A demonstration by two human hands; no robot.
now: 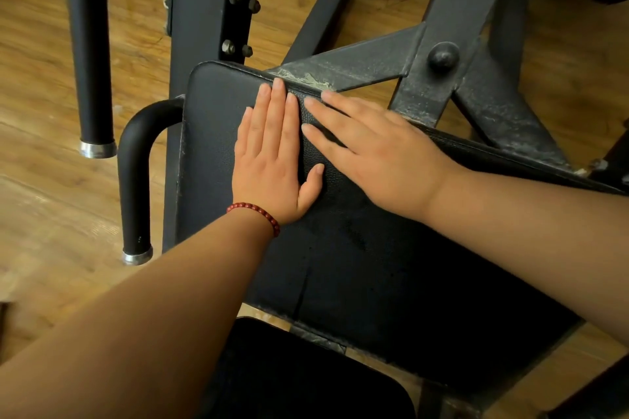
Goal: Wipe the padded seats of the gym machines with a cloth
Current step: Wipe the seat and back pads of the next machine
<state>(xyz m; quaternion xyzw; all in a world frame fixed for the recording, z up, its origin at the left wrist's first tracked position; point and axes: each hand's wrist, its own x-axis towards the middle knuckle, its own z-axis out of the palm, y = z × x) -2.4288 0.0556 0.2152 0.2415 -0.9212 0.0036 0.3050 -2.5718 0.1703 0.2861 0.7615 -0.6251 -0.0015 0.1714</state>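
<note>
A black padded seat of a gym machine fills the middle of the view. My left hand lies flat on its far part, fingers straight and pointing away, with a red bead bracelet at the wrist. My right hand also rests flat on the pad, fingers spread and pointing to the far left, almost touching the left hand's fingertips. Neither hand holds anything. No cloth is in view.
A dark steel frame with scuffed paint crosses behind the pad. A curved black handle with a metal end sticks out on the left, and another black grip hangs farther left. A second black pad lies below. The floor is wood.
</note>
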